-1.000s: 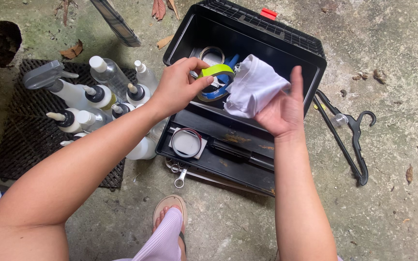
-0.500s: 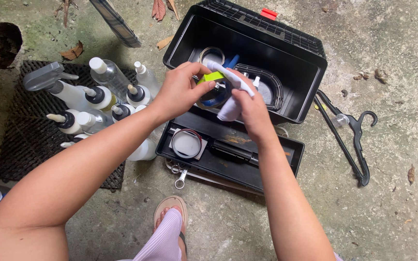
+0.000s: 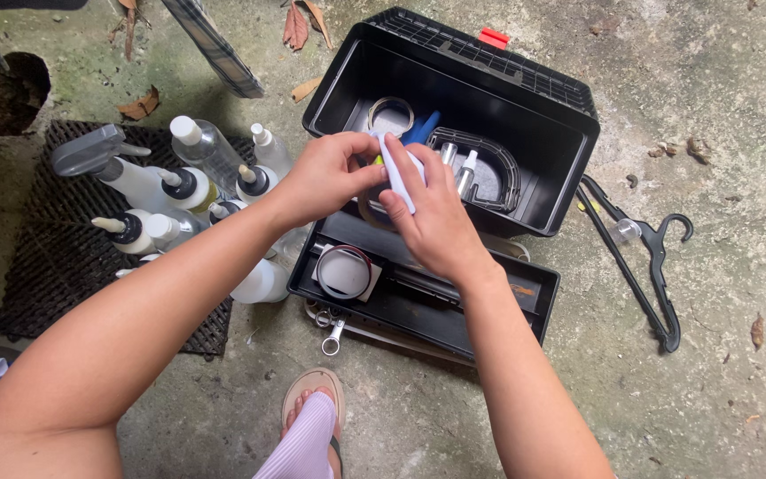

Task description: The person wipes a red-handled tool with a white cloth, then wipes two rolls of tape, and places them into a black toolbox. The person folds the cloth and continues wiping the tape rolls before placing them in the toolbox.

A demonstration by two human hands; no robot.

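Outdoor home yard: mossy concrete ground [image 3: 711, 89], dry leaves [image 3: 299, 22], open black toolbox [image 3: 525, 98], bottles [image 3: 197, 151] on rubber mat [image 3: 37, 284].

White bottles [image 3: 183, 191] crowd left mat [image 3: 37, 293]

Both forearms extended forward; left hand [image 3: 325, 177] and right hand [image 3: 432, 222] meet, fingers curled in a pinching grip.

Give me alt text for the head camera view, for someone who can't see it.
Two bare hands, left hand and right hand, fold a small white cloth over an open black toolbox on a concrete floor. Plastic bottles stand on a dark mat to the left; a black hanger lies to the right.
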